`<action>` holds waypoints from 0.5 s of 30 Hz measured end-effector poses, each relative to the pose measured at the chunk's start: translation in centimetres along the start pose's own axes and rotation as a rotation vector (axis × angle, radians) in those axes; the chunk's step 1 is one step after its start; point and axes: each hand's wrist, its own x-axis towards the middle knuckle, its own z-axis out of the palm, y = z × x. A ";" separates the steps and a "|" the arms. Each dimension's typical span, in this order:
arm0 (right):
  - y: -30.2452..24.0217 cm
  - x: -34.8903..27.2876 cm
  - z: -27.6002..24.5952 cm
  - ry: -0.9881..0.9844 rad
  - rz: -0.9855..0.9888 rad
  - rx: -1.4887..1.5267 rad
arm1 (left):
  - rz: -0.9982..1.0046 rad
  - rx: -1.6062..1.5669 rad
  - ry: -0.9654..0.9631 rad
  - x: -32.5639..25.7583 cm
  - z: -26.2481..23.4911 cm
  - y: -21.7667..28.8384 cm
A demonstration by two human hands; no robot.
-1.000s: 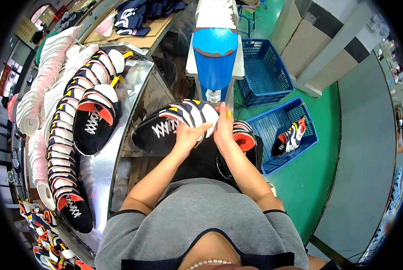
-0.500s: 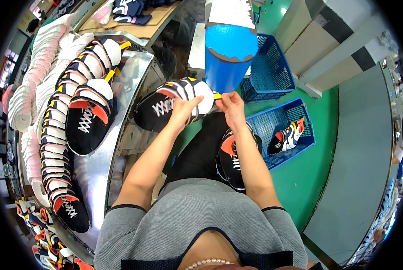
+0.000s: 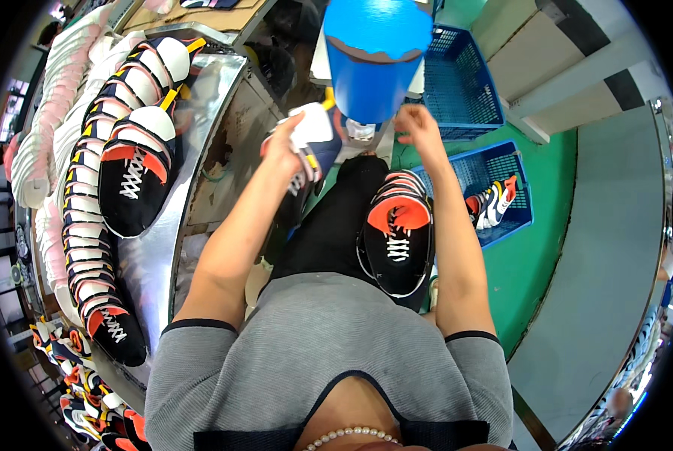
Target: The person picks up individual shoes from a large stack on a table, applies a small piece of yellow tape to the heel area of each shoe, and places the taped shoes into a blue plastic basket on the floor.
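My left hand (image 3: pixel 284 150) grips a shoe upper (image 3: pixel 315 128) with a white and navy heel, a yellow tab and white laces; it is tilted and blurred. The upper is just left of a blue cylinder-shaped machine head (image 3: pixel 374 86). To the right of that machine, my right hand (image 3: pixel 419 129) is raised, fingers loosely bent and apart, with nothing visible in them. Several nested black uppers (image 3: pixel 398 252) with orange linings and white laces rest on my lap between my forearms.
On the metal table (image 3: pixel 152 259) at left lie a long row of nested uppers (image 3: pixel 81 218) and a separate stack (image 3: pixel 137 177). White and pink pieces (image 3: pixel 58 98) line its far side. At right, a blue crate (image 3: pixel 464 83) stands behind another crate (image 3: pixel 517 154) holding a shoe upper (image 3: pixel 494 203).
My left hand has swung the upper away from the machine, turning it more upright. My right hand has let go of the yellow tab and moved right and up. The view has shifted slightly.
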 end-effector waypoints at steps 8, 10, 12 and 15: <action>12.1 -7.6 -4.0 -0.499 -0.053 -0.622 | 0.626 0.549 -0.035 -29.8 5.4 -1.0; 14.2 -8.7 -5.1 -0.352 -0.064 -0.929 | 0.966 0.594 0.041 -34.2 5.1 -1.0; 14.0 -9.7 -4.9 -0.269 -0.057 -0.928 | 1.250 0.605 0.339 -36.7 1.7 -0.1; 13.8 -10.0 -4.4 -0.147 0.001 -1.071 | 1.526 0.456 0.577 -34.5 -4.7 4.4</action>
